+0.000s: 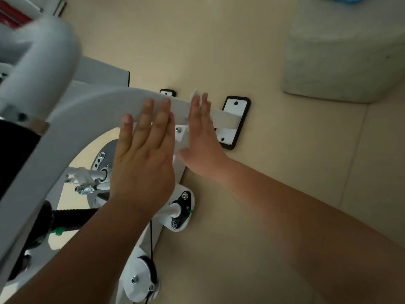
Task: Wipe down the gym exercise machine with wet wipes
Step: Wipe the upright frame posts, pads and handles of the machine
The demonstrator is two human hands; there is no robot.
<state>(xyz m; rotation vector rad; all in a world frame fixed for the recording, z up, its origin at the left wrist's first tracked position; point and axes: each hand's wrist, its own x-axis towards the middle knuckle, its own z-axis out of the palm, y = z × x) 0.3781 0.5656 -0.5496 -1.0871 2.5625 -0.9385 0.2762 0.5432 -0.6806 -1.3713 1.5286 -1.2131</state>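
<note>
The white gym machine fills the left of the head view, and its curved white frame bar (98, 102) runs right to a black-rimmed foot plate (235, 110) on the floor. My left hand (144, 150) lies flat with straight fingers on the near side of the bar. My right hand (201, 137) presses flat, fingers straight, against the bar's right part. A white wet wipe (195, 94) peeks out above the right fingertips, pressed between that hand and the bar.
A white pulley wheel (140, 279) with a black cable sits low in the middle, with a bolted bearing bracket (182, 207) above it. A black padded roller (13, 154) is at the left edge. A pale grey block (344, 51) stands on the beige floor at upper right.
</note>
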